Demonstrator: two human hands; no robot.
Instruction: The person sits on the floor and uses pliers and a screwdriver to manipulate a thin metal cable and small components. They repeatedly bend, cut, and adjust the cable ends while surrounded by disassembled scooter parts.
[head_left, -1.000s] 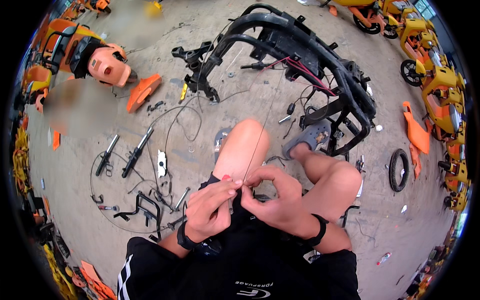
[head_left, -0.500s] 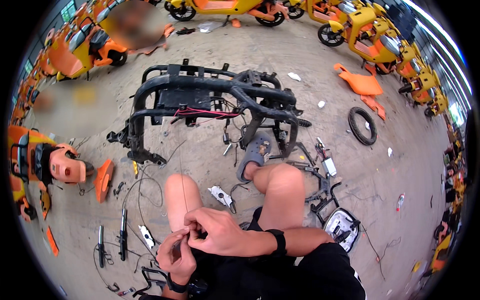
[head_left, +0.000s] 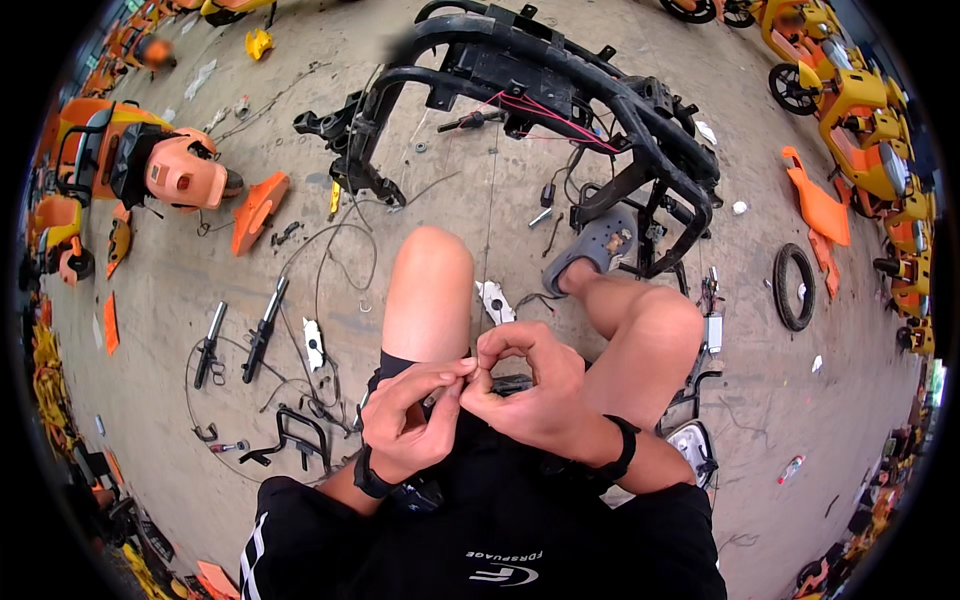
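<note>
I sit on the concrete floor with my knees up. My left hand (head_left: 410, 415) and my right hand (head_left: 530, 385) meet above my lap, fingertips pinched together on a small part that is too tiny to make out. A thin cable (head_left: 489, 215) runs from the pinch up toward the black scooter frame (head_left: 560, 95) lying in front of my feet. My right foot wears a grey clog (head_left: 600, 245) by the frame. Both wrists carry black bands.
Two black fork tubes (head_left: 240, 335), loose cables (head_left: 330, 270), a black bracket (head_left: 295, 435) and small parts lie at my left. Orange body panels (head_left: 255, 210) and orange scooters (head_left: 860, 120) ring the area. A tyre (head_left: 795, 285) lies at the right.
The view has swung back left and down, so the frame sits centred at the top. My hands have shifted from the lower left to the middle, still pinched together.
</note>
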